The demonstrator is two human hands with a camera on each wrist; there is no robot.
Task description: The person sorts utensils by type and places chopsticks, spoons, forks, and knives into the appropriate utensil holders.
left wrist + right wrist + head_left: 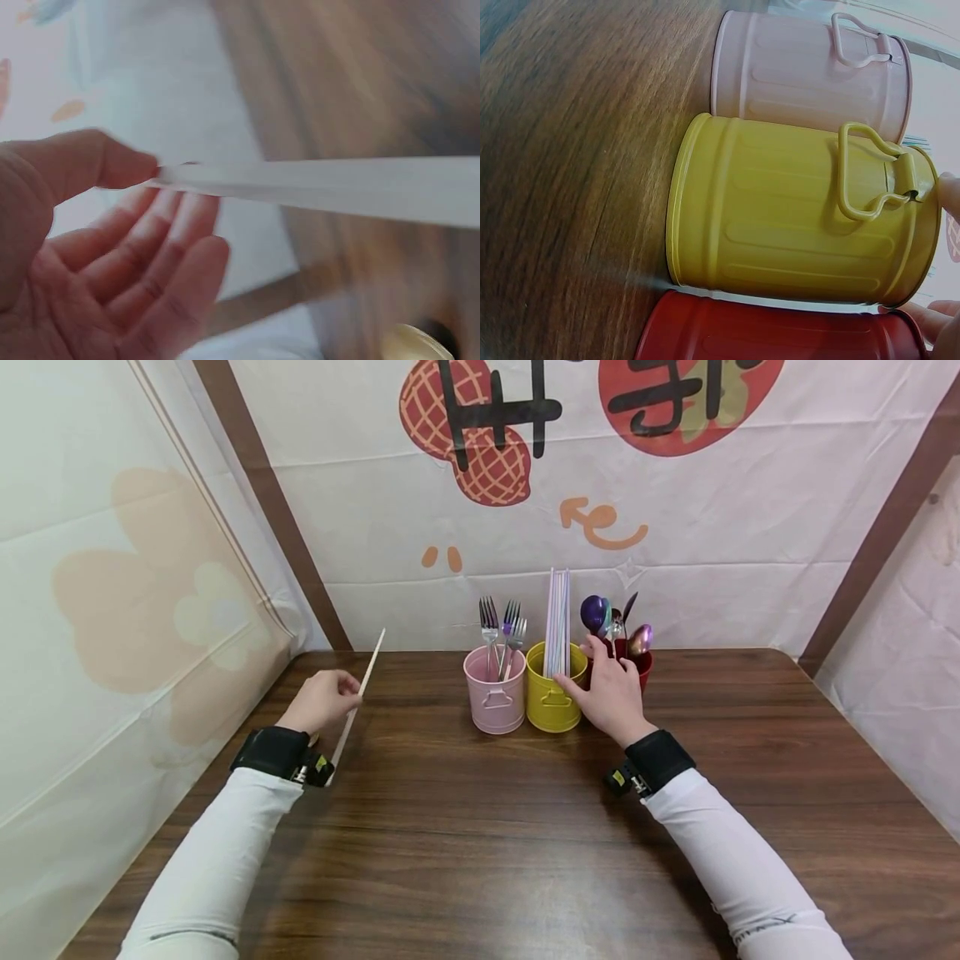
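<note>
My left hand pinches a long, thin white straw between thumb and fingers, over the left side of the table. In the left wrist view, the straw stretches away to the right from the fingertips, slightly blurred. My right hand is at the yellow bucket, fingers spread. Its thumb is at the yellow rim; its other fingers lie by the red bucket, partly hidden. Several pale striped straws stand upright in the yellow bucket.
Left of the yellow bucket stands a pink bucket with several forks. Several spoons stick up from the red bucket, partly behind my right hand. The brown wooden table meets a printed white cloth at the back.
</note>
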